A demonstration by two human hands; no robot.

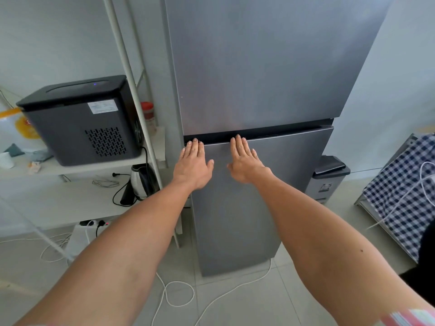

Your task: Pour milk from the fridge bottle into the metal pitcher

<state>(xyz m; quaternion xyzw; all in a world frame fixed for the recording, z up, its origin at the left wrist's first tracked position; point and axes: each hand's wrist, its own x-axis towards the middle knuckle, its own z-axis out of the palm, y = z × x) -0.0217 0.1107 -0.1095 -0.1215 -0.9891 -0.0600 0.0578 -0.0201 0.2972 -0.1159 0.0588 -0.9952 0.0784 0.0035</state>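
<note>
Left hand & right hand lie flat, fingers straight, on closed fridge lower door, fingertips at top edge.

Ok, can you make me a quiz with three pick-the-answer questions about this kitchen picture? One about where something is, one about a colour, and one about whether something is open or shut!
1. Where do both hands touch the fridge?
A. On the top edge of the lower door
B. On the side wall of the fridge
C. On the floor beside it

2. What colour is the machine on the shelf?
A. Red
B. Black
C. Yellow

3. Are the fridge doors open or shut?
A. Both wide open
B. Only the top one open
C. Both shut

Answers:
1 is A, since the left hand and the right hand lie flat on the lower door with fingertips at the dark gap above it.
2 is B, since the black machine on the white shelf has a dark body and lid.
3 is C, since both steel fronts sit flush and nothing inside shows.
</note>
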